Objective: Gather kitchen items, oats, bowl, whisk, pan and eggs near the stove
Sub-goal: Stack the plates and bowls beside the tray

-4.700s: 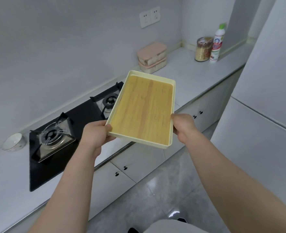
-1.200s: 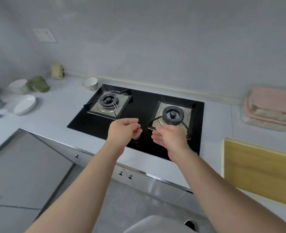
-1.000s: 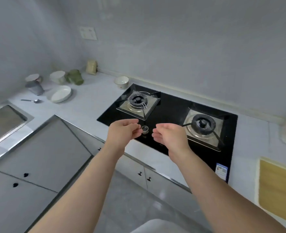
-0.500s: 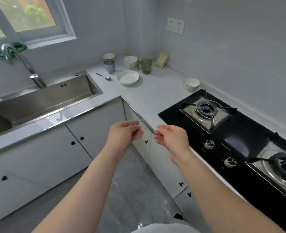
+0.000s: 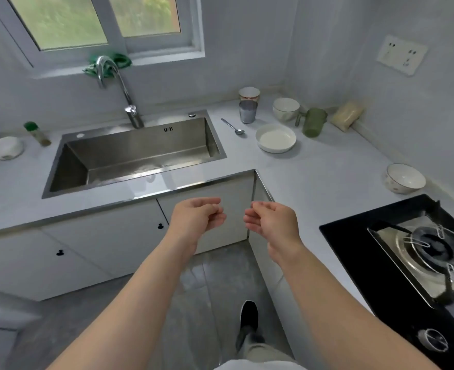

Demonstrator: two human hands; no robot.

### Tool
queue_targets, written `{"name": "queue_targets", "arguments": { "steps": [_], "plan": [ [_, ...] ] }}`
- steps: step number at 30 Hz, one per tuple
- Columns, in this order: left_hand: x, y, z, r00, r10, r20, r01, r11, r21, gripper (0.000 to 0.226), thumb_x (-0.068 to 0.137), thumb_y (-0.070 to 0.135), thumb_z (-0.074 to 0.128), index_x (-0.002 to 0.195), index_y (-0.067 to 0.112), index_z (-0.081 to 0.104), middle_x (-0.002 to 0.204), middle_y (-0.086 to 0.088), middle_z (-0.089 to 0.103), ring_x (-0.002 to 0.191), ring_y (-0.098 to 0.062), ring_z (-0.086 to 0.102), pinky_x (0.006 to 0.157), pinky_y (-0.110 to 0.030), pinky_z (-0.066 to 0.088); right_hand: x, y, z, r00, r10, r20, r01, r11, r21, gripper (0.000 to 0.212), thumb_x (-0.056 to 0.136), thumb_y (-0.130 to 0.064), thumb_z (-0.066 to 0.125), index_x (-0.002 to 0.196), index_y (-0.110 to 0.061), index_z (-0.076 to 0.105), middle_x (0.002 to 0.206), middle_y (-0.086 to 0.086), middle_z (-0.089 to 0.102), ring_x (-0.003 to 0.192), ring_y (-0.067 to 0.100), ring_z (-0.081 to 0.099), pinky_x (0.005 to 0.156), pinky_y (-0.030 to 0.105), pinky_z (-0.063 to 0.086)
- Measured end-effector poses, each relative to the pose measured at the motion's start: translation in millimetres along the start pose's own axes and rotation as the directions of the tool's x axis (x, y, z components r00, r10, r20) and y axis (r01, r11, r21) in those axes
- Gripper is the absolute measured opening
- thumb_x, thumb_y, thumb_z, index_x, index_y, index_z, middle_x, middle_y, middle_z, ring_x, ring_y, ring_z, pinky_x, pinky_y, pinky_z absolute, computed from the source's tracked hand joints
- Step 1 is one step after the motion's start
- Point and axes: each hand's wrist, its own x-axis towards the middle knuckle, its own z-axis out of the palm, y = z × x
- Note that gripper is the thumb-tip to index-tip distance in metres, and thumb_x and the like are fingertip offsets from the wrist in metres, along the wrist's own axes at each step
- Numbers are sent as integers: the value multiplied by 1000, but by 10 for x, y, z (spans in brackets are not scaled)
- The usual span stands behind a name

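Observation:
My left hand (image 5: 197, 218) and my right hand (image 5: 269, 224) hover side by side in front of the counter corner, fingers loosely curled, holding nothing. The black gas stove (image 5: 396, 263) lies at the right edge. A white patterned bowl (image 5: 404, 178) sits on the counter just behind the stove. A shallow white dish (image 5: 275, 138), another white bowl (image 5: 285, 108) and a pale bag of grain (image 5: 347, 115) stand in the far corner. No whisk, pan or eggs are in view.
A steel sink (image 5: 135, 156) with a faucet (image 5: 119, 86) lies under the window. Near the corner are a spoon (image 5: 233, 126), a steel cup (image 5: 248, 111), a white cup (image 5: 249, 93) and a green mug (image 5: 312, 126). A white bowl (image 5: 4, 148) and a small bottle (image 5: 37, 133) sit far left.
The tray I carried was set down on the counter right of the stove. My view has since swung left from the stove to the sink corner; both hands stay empty and close together.

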Motion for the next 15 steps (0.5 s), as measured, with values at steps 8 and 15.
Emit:
{"name": "queue_targets", "arguments": {
  "steps": [8,15],
  "plan": [
    [1228,595,486,999,-11,-31,13,998,60,17,90,-5,62,104,-1,70,90,-19,74,79,-23,74,76,-29,61,1364,-557,246,999,41,0,-41,999,35,14,94,-13,64,83,-7,68,77,12,73,70,21,71,73,33,60],
    [2008,858,827,998,-61,14,60,996,65,18,89,-7,62,104,-1,71,84,-14,72,75,-21,74,74,-27,61,2214,-852,359,995,89,-46,-86,994,62,9,93,-11,64,88,-6,68,82,13,73,73,23,71,73,33,60]
  ]
}}
